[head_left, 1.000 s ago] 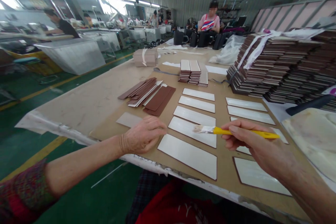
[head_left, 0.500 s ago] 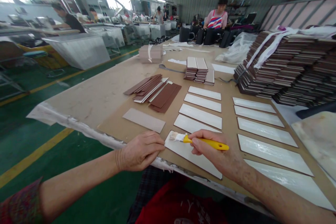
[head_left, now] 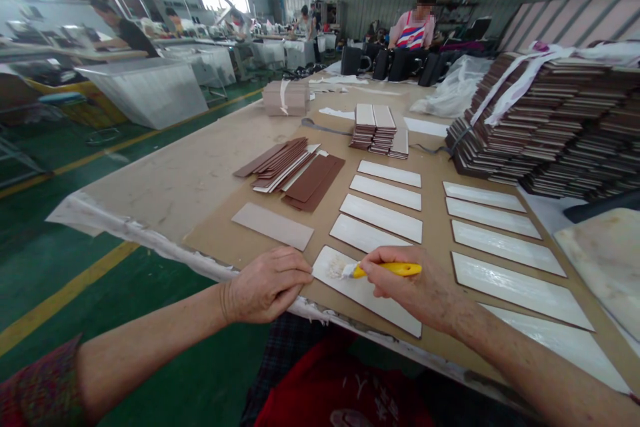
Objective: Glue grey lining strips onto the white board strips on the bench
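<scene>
My right hand (head_left: 397, 280) is closed round the yellow handle of a paintbrush (head_left: 387, 269). The white-coated bristles are splayed against a white rectangular panel (head_left: 383, 300) at the table's front edge. My left hand (head_left: 273, 283) is closed, fingers pressed together, with its fingertips and thumb at the left corner of that panel. Beyond lie more white panels (head_left: 383, 217) in a column, brown-edged and partly glossy. To the right runs a second column of glossy white panels (head_left: 520, 287). A plain greyish strip (head_left: 273, 225) lies just past my left hand.
Loose brown strips (head_left: 313, 180) are piled mid-table, with small stacks of panels (head_left: 374, 127) behind. A tall tied stack (head_left: 550, 120) stands at right. A bundle (head_left: 286, 99) sits at the back left. A person in a striped apron (head_left: 414, 32) stands at the far end.
The brush has moved a little down and right on the panel, its bristles now spread and its handle flatter. My left hand has stayed at the panel's corner.
</scene>
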Action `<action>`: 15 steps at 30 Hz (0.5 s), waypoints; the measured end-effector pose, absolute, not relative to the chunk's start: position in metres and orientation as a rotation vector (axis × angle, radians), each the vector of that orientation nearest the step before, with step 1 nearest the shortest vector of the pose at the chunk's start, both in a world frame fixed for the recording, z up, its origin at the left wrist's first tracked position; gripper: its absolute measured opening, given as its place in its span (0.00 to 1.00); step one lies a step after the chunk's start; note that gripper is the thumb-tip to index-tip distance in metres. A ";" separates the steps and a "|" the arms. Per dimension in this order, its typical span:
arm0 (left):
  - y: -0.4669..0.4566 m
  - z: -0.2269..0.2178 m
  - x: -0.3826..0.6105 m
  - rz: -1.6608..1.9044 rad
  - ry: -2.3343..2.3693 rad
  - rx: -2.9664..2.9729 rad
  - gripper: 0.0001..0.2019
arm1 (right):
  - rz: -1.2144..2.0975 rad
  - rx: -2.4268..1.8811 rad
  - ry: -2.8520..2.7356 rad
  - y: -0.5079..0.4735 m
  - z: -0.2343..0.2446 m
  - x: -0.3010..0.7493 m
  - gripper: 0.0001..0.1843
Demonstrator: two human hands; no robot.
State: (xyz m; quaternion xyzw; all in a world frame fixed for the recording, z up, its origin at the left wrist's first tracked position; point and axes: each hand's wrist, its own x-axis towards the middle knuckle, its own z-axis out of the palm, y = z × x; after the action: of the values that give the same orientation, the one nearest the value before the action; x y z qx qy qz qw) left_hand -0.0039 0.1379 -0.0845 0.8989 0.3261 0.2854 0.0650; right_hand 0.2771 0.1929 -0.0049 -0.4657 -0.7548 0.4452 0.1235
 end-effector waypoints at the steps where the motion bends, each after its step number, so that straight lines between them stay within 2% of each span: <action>1: 0.138 -0.085 -0.004 0.863 0.984 2.711 0.14 | 1.316 -1.369 -2.200 0.193 -0.005 0.281 0.12; 15: 0.136 -0.090 -0.004 0.828 1.012 2.728 0.16 | 1.166 -1.557 -2.240 0.182 0.013 0.334 0.14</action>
State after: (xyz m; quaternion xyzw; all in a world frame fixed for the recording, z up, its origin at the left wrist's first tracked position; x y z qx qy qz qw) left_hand -0.0040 0.1361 -0.0903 0.9002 0.3341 0.2731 0.0583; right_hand 0.3345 0.1820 0.0134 -0.5227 -0.7523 0.3914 0.0874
